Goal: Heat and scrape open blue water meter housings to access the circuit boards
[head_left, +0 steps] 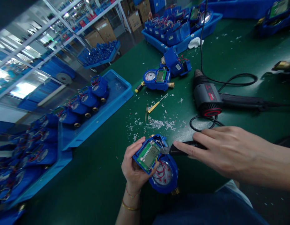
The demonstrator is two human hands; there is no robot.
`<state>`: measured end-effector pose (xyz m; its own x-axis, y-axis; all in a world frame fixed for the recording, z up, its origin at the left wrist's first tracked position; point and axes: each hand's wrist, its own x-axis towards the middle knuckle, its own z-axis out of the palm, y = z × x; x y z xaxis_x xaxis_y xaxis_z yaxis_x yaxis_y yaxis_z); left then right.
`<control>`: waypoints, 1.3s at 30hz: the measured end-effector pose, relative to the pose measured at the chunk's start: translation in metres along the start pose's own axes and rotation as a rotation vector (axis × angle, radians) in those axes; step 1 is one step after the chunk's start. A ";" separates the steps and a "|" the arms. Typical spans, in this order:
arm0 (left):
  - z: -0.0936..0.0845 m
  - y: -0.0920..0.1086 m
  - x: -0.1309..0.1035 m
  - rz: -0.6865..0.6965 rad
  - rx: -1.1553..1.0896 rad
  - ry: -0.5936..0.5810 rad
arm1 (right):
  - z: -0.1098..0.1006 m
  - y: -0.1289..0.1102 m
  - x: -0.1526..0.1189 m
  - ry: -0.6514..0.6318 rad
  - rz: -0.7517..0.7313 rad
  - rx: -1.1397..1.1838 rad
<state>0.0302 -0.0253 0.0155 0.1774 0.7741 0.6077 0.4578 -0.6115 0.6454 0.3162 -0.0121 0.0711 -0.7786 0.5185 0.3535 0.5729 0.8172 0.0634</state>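
My left hand (135, 173) is wrapped round the display housing of a blue water meter (171, 168), near the table's front edge. The housing lies open, showing a green circuit board with an LCD screen (149, 156). Red and yellow wires (161, 167) run over the round dial. In my right hand (225, 153) is a black-handled utility knife (177, 149), gripped with the index finger along its handle. Its blade reaches the board's right edge; whether it touches cannot be told.
White scraps (159, 123) litter the green table (100, 175) beyond the meter, beside a yellow screwdriver (154, 107) and tweezers (146, 114). A heat gun (208, 97) with a looping cord lies right. Blue trays (116, 81) of meters stand left and behind; another meter (156, 78) sits ahead.
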 end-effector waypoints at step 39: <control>0.001 -0.001 -0.004 -0.034 -0.046 0.031 | 0.054 -0.072 0.023 0.263 0.287 0.304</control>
<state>0.0303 -0.0275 0.0126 0.1352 0.7893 0.5989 0.4222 -0.5927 0.6859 0.2433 -0.0458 0.0243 -0.4867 0.6842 0.5431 0.6237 0.7075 -0.3324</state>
